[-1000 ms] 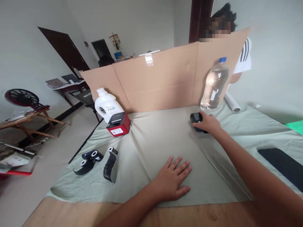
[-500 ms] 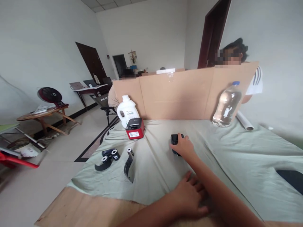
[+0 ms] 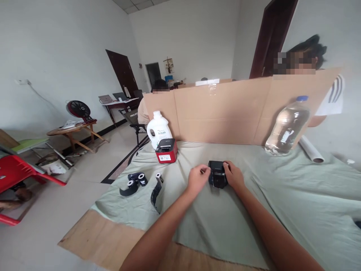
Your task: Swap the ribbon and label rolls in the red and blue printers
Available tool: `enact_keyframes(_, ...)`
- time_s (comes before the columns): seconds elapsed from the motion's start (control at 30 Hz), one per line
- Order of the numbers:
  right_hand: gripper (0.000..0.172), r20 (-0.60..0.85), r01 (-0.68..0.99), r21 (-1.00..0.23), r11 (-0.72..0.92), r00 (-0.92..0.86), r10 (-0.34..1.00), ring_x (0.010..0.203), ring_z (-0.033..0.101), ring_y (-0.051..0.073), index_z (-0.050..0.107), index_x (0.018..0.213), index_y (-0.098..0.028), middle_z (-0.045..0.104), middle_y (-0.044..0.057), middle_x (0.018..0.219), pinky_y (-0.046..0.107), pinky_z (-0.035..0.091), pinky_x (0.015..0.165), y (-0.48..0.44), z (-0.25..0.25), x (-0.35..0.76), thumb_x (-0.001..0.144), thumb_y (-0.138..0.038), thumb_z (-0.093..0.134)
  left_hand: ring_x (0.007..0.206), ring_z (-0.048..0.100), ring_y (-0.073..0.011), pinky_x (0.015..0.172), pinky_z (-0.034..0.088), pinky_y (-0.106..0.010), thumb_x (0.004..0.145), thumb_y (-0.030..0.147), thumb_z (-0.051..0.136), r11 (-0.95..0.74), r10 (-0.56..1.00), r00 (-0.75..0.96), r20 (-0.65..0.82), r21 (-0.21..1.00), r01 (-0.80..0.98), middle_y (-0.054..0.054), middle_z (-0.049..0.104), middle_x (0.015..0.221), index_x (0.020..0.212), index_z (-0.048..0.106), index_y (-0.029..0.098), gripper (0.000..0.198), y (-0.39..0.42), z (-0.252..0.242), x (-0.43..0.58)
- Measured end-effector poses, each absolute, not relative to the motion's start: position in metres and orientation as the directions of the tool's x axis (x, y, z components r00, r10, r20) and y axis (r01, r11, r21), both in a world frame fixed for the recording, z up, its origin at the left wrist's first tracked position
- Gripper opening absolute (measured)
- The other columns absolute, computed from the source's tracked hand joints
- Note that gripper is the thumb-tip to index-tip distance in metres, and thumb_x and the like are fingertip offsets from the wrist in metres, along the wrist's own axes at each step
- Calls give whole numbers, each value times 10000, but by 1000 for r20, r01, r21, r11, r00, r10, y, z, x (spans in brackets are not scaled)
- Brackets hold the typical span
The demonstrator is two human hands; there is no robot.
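Note:
A small black box-shaped printer [image 3: 217,175] rests on the green cloth [image 3: 197,214] in front of me. My right hand [image 3: 234,176] is closed around its right side, thumb near the top edge. At the printer's left edge, my left hand [image 3: 199,177] is curled with its fingertips pinched against the side. Further left lie several small rolls: a black strip [image 3: 155,194] trails from one roll [image 3: 159,177], and a cluster of dark rolls [image 3: 135,184] sits beside it.
A red and black receipt printer [image 3: 166,151] stands before a white jug [image 3: 158,130]. Behind runs a cardboard screen [image 3: 220,113], with a large water bottle [image 3: 289,126] and a white tube [image 3: 311,149] at right. People sit beyond it. Bare wood [image 3: 101,235] shows at the near left.
My left hand has risen from the near table edge to the printer's left side. My right hand has shifted from over the printer to its right side. The view has turned slightly left.

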State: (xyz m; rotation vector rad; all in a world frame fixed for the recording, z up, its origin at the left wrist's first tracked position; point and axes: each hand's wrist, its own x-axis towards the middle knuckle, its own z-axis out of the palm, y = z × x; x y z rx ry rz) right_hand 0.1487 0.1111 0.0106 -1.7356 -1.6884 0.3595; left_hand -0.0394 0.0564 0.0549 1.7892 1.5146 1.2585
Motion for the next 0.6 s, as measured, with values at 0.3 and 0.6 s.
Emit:
enact_keyframes(0.3, 499, 256, 745, -661, 87, 115, 960, 891, 645, 244, 660, 1201, -229, 734, 105, 995, 295, 378, 691, 114, 6, 151, 1015, -486, 274, 1092, 702, -194, 1011, 522, -321, 970, 225, 508, -227, 951, -75, 300, 840, 492, -63, 731, 1218, 1213, 724, 190, 327, 118, 3, -27)
enact_keyframes(0.6, 543, 233, 758, -650, 56, 129, 964, 908, 646, 270, 657, 1226, -218, 734, 129, 1024, 317, 389, 712, 112, 8, 150, 1014, -494, 240, 1106, 668, -211, 1016, 501, -335, 895, 106, 499, -285, 944, 119, 307, 583, 761, -40, 726, 1235, 1299, 680, 256, 468, 98, 0, -42)
